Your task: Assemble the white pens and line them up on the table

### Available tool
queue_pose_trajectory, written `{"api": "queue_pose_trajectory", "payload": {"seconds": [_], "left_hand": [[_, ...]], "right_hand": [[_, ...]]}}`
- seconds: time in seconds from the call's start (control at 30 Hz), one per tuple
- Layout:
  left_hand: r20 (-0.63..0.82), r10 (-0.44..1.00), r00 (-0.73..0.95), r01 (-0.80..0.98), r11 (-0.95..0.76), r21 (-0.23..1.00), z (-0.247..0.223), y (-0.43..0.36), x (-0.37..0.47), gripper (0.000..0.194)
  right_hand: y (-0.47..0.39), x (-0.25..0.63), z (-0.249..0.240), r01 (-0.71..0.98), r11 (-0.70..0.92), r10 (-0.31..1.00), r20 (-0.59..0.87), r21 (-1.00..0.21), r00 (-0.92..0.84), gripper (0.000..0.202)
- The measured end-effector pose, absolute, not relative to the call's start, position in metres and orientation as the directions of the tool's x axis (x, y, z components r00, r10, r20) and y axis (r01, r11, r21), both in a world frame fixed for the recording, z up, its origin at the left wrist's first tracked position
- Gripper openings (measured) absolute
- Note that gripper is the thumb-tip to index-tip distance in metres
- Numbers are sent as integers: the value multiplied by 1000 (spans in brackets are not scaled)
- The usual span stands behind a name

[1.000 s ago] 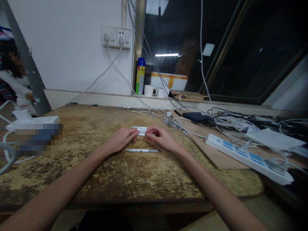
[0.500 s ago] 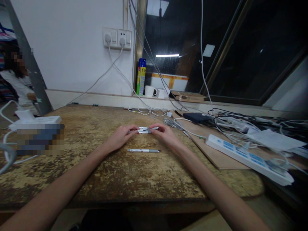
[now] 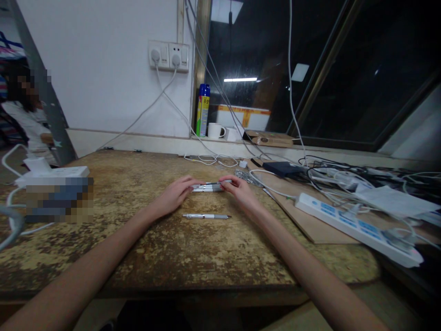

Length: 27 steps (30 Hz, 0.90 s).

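Several white and grey pens [image 3: 207, 188] lie side by side between my two hands, at the middle of the worn wooden table [image 3: 165, 257]. My left hand [image 3: 177, 192] is closed round their left ends, its index finger reaching along the top. At the other end my right hand [image 3: 238, 189] pinches with thumb and fingertips, and a dark slim length shows along the upper pen there. Fingers cover both ends of the bunch. Nearer to me a single pen [image 3: 206, 216] rests on the tabletop, its grey grip to the right, touched by neither hand.
To the right are a white power strip [image 3: 358, 230], a brown board [image 3: 310, 225] and tangled cables [image 3: 337, 177]. Another power strip [image 3: 55, 174] stands at the left. A spray can [image 3: 203, 110] and a mug [image 3: 216, 131] stand on the sill. A person [image 3: 25, 110] is at far left.
The pens between my hands now lie more nearly in line, where one sat at a slant before. My right fingers have shifted slightly right, and my left fingers slightly left. The single pen stays put.
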<state>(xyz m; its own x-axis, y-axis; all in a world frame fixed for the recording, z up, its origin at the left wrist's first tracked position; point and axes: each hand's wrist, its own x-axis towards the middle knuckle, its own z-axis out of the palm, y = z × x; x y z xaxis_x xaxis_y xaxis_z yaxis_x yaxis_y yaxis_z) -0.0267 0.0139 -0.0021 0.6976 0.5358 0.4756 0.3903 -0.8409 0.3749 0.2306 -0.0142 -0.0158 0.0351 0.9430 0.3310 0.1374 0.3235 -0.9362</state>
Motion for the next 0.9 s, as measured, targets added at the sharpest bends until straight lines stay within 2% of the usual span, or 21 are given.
{"api": "queue_pose_trajectory", "payload": {"seconds": [0.33,0.47,0.67,0.9], "left_hand": [[504,560,658,431,-829,357,-1,15,-27,38],[509,555,658,434,-832,346,-2,17,-28,37],[505,569,649,454,-822,343,-2,16,-28,39],[498,550,670,425,-835,351,-1,15,-26,39]], "right_hand": [[-6,241,-21,-17,286,949,281,-958,147,25],[-3,243,-23,78,322,927,331,-943,175,25],[-4,237,-24,240,314,937,341,-918,79,31],[-11,232,-19,276,362,928,373,-890,-12,34]]}}
